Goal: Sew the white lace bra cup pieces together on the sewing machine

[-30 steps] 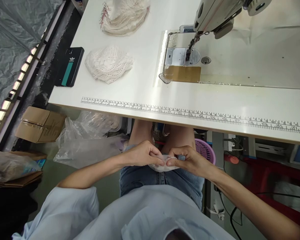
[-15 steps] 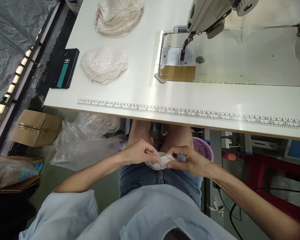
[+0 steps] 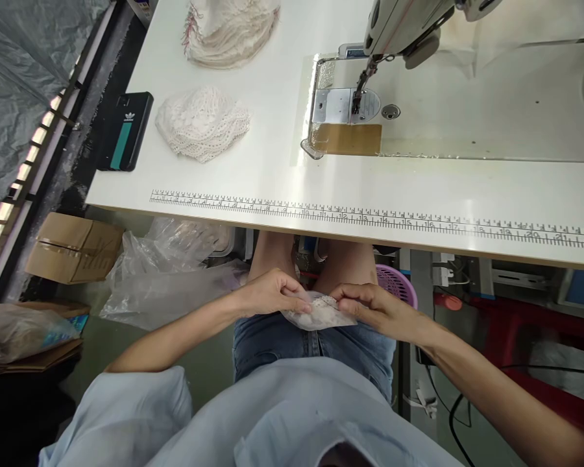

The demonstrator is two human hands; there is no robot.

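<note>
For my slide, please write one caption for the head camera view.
Left fingers and right fingers hold a rumpled white lacy cloth over blue denim shorts.

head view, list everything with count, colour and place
table: 1, white, top
sewing machine: 1, off-white, upper right
lace piece: 1, white, table's left
fabric bundle: 1, cream, beyond lace piece
phone: 1, black and green, table's left edge
ruler: 1, black, table's near edge
cardboard box: 1, brown, left
plastic bags: at least 2, clear, left
basket: 1, purple, beside right leg
shirt: 1, light blue, bottom
shorts: 1, blue, lap
sheer piece: 1, white, between hands
left hand: 1, holding sheer piece
right hand: 1, likewise
</note>
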